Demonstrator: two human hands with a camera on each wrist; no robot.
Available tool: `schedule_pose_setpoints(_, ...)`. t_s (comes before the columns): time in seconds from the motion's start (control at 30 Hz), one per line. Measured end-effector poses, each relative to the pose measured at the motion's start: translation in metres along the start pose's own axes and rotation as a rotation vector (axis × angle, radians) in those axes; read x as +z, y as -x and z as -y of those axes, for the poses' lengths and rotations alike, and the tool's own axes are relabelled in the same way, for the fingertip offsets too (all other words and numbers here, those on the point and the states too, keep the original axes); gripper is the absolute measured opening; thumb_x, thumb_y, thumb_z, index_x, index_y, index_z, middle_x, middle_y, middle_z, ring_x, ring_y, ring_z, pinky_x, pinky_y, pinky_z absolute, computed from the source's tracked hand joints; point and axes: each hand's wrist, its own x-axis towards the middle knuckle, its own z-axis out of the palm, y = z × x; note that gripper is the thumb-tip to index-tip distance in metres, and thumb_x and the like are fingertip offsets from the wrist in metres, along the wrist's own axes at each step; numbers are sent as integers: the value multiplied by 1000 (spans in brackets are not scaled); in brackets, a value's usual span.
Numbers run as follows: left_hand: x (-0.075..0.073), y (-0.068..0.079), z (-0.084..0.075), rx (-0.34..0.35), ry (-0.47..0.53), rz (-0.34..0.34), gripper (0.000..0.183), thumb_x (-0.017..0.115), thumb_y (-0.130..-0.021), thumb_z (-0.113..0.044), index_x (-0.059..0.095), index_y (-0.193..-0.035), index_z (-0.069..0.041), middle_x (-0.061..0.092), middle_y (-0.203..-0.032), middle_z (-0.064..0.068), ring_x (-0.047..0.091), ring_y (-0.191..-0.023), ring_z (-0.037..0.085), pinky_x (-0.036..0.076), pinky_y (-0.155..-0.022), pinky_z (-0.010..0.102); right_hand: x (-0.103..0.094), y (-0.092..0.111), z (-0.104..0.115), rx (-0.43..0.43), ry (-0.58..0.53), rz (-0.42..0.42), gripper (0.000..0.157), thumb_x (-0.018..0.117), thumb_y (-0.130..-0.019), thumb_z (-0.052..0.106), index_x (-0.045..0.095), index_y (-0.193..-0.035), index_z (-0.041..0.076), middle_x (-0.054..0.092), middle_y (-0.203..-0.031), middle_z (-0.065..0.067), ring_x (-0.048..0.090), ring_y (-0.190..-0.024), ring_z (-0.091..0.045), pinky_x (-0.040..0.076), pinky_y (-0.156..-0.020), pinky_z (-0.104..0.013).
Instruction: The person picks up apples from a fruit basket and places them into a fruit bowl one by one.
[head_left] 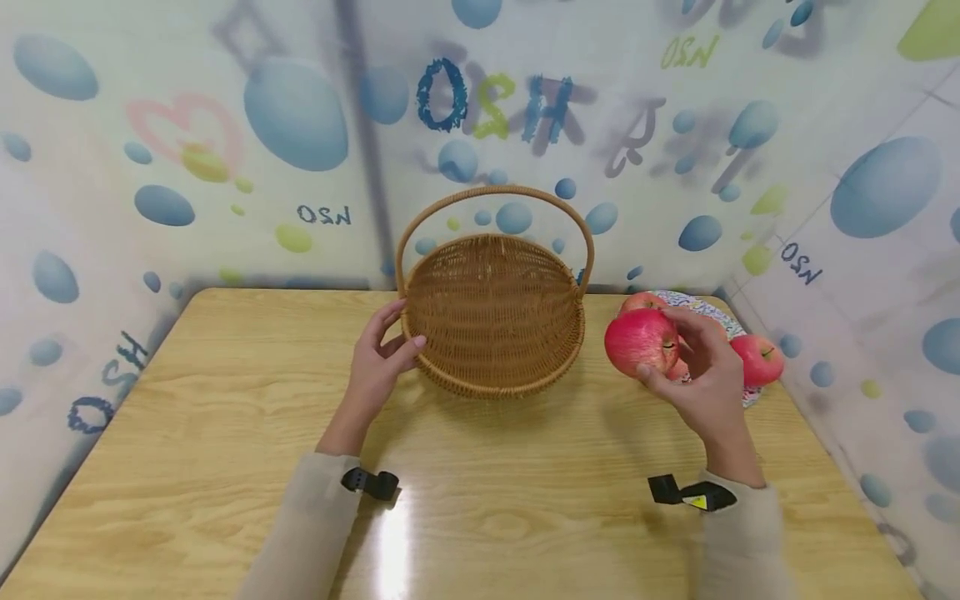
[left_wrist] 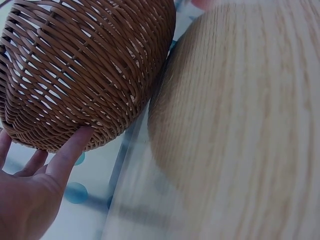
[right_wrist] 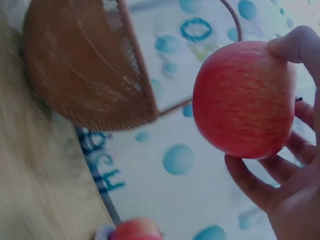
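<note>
A brown wicker basket point(head_left: 491, 308) with a tall arched handle point(head_left: 495, 191) stands at the table's back. At its left side, my left hand point(head_left: 380, 350) holds the rim, thumb toward the front. The left wrist view shows the thumb point(left_wrist: 75, 145) against the woven wall. My right hand point(head_left: 705, 371) grips a red apple point(head_left: 637, 342) in the air, right of the basket. In the right wrist view the thumb lies on one side of this apple point(right_wrist: 245, 100), fingers on the other. Behind that hand, a patterned plate point(head_left: 731, 321) carries more apples, partly hidden.
One red apple point(head_left: 757, 360) sits at the plate's right side, another point(head_left: 641, 301) at its back left. The light wooden table point(head_left: 502, 492) meets white walls point(head_left: 300, 258) printed with blue spots and letters. Black straps with small cameras circle both sleeved wrists.
</note>
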Motion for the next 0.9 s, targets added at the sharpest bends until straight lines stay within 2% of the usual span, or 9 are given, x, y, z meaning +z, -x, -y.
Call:
schedule_pose_setpoints(0.13, -1, 1, 2, 0, -3, -5, 64, 65, -99, -15, 36, -156, -19, 26, -166, 8, 48, -138, 42, 59, -75, 21, -17, -2, 3, 103, 143, -57, 67, 75, -72, -20, 57, -134, -5, 63, -127, 10, 60, -114, -8, 51, -89, -9)
schedule_pose_setpoints(0.27, -1, 0, 4, -1, -10, -5, 64, 65, -99, -16, 37, -155, -21, 25, -166, 8, 47, -140, 40, 59, -77, 21, -31, -2, 0, 177, 317, -107, 65, 79, -75, -12, 61, -135, 3, 61, -125, 17, 60, -110, 2, 49, -86, -4)
schedule_pose_setpoints(0.47, -2, 0, 4, -2, -11, -2, 63, 65, -99, -15, 37, -155, -21, 25, -166, 8, 47, -140, 41, 59, -76, 21, -47, 2, -3, 322, 435, -175, 64, 83, -79, 2, 61, -138, 16, 60, -130, 8, 57, -109, 7, 48, -82, -2)
schedule_pose_setpoints(0.6, -2, 0, 5, -3, -14, -4, 63, 65, -99, -15, 37, -156, -19, 25, -166, 8, 47, -140, 41, 59, -75, 21, -56, 3, -6, 418, 486, -186, 65, 84, -82, 11, 59, -141, 18, 57, -132, 11, 55, -114, 3, 46, -81, -1)
schedule_pose_setpoints(0.7, -2, 0, 5, -2, -16, -3, 63, 64, -99, -14, 37, -156, -20, 25, -166, 8, 47, -140, 41, 59, -75, 21, -61, 4, -8, 470, 536, -189, 65, 83, -83, 16, 57, -143, 19, 55, -133, 10, 56, -121, -8, 45, -80, 0)
schedule_pose_setpoints(0.83, -1, -1, 5, -3, -19, -10, 62, 64, -99, -15, 38, -155, -22, 26, -166, 8, 48, -138, 41, 59, -75, 21, -67, 4, -10, 509, 592, -197, 65, 81, -85, 20, 55, -145, 19, 53, -139, 1, 55, -128, -23, 44, -78, 0)
schedule_pose_setpoints(0.9, -1, -1, 5, -4, -17, -12, 62, 64, -99, -15, 38, -155, -22, 26, -166, 7, 48, -138, 41, 59, -75, 21, -69, 4, -12, 521, 609, -207, 65, 80, -85, 21, 55, -145, 18, 53, -140, -2, 54, -129, -26, 44, -77, -1)
